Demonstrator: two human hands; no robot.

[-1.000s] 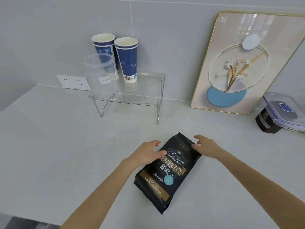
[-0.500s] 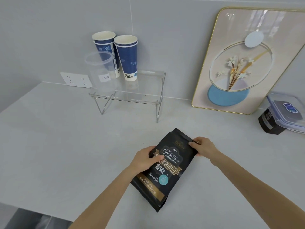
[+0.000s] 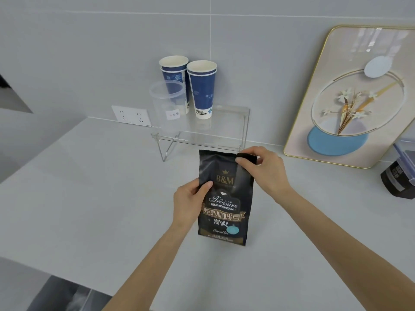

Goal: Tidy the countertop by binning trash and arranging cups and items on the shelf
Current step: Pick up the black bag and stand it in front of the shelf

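Observation:
A black coffee bean bag [image 3: 224, 198] stands upright over the grey countertop [image 3: 89, 198], held in both hands. My left hand [image 3: 189, 202] grips its left edge at mid height. My right hand [image 3: 265, 169] pinches the folded top right corner. Just behind the bag stands a clear acrylic shelf [image 3: 224, 129]. On the shelf are two stacks of blue paper cups [image 3: 174, 81] [image 3: 202, 88] and a clear plastic container [image 3: 167, 104] at its left end.
A gold-framed picture [image 3: 350, 95] leans on the wall at the right. A black jar [image 3: 397, 180] and a lidded plastic box [image 3: 406, 158] sit at the far right. A wall socket [image 3: 131, 115] is left of the shelf. The counter's front edge runs lower left.
The bag lay flat and tilted on the counter; both hands closed on it, lifted it and turned it upright. The right hand moved up to the top corner.

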